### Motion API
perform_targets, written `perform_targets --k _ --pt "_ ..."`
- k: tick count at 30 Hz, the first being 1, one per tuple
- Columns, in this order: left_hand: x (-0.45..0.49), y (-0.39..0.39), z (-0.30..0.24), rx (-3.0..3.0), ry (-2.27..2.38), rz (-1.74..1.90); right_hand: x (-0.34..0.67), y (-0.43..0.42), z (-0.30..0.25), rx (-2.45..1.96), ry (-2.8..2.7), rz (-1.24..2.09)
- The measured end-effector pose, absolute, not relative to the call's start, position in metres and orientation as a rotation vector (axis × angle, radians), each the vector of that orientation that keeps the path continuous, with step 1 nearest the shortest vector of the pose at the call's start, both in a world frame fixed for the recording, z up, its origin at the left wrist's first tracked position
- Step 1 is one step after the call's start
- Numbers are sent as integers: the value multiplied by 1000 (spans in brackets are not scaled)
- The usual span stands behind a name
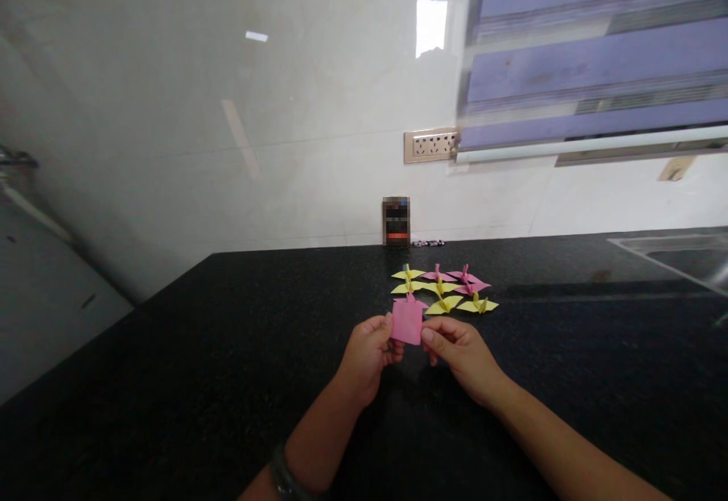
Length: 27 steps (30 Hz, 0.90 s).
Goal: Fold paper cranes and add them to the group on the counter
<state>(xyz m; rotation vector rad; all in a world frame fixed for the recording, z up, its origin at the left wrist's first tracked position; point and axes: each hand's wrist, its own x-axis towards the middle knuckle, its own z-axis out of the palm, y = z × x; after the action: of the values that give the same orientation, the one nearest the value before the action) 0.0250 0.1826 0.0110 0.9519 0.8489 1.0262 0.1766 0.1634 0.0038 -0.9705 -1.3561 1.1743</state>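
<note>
A small pink square of paper (407, 324) is held up above the dark counter, between my two hands. My left hand (369, 349) pinches its left edge, thumb on the near face. At the right edge, my right hand (458, 349) grips the paper between thumb and forefinger. Just beyond the square, several folded paper cranes stand in loose rows, among them a yellow crane (444, 305) and a pink crane (471, 289). One more pink crane (418, 303) is partly hidden behind the square.
A phone-like upright object (396, 222), blurred out, leans against the tiled wall, with a small patterned strip (428, 243) beside it. A socket panel (431, 145) and a purple blind (569, 76) are on the wall. The sink edge (671, 258) lies right on the black counter (255, 319).
</note>
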Motion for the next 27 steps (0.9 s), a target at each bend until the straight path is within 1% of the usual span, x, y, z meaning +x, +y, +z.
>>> perform_targets --k 16,22,27 --pt "26 183 11 990 913 1038 178 163 3 -972 -1356 1206" --pt "27 184 10 1368 1160 1128 177 168 1 -1083 -1322 1192" --pt "26 184 8 1645 1205 1148 177 168 0 -1136 -1294 1209"
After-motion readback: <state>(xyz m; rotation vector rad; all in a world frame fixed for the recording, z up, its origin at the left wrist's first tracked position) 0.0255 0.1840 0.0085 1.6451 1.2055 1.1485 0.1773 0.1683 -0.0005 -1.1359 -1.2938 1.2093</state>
